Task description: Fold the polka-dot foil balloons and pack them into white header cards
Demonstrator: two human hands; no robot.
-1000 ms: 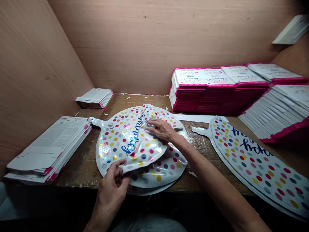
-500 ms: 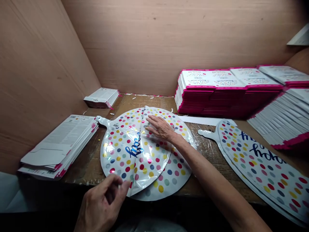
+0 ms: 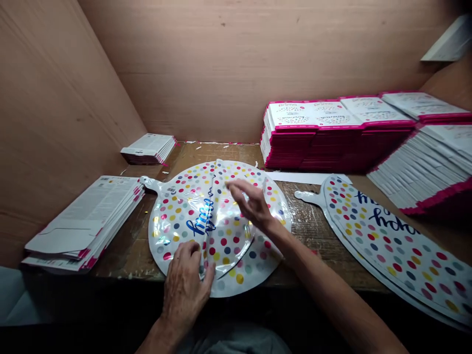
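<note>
Head view: the left hand (image 3: 188,280) lies palm down over the near edge of the dotted balloon (image 3: 173,211), its grip apart, the thumb spread away from the fingers and nothing clamped between them. The right hand (image 3: 254,204) is over the upper right part of the same balloon, fingers loosely bent and its grip also apart, with nothing seen pinched in it; whether its fingertips touch the foil, I cannot tell

The dotted balloon lies flat on the desk (image 3: 306,221) in front of the person, between both arms. A crease runs from its far edge down towards the left hand, and a curved flap covers much of the right part. Blue lettering is partly lost in the crease. The balloon's neck points left and reaches the corner of a large stack of flat cards (image 3: 70,221)

Farther back on the left, a smaller stack of cards (image 3: 147,147) sits by the wooden wall (image 3: 191,69). Well apart on the right, a pile of dotted balloons (image 3: 401,260) with dark blue lettering hangs partly past the near edge of the desk. Behind that pile are a white strip (image 3: 302,178), stacked pink-edged packs (image 3: 332,147) and a leaning row of white packs (image 3: 409,172) on the far right
</note>
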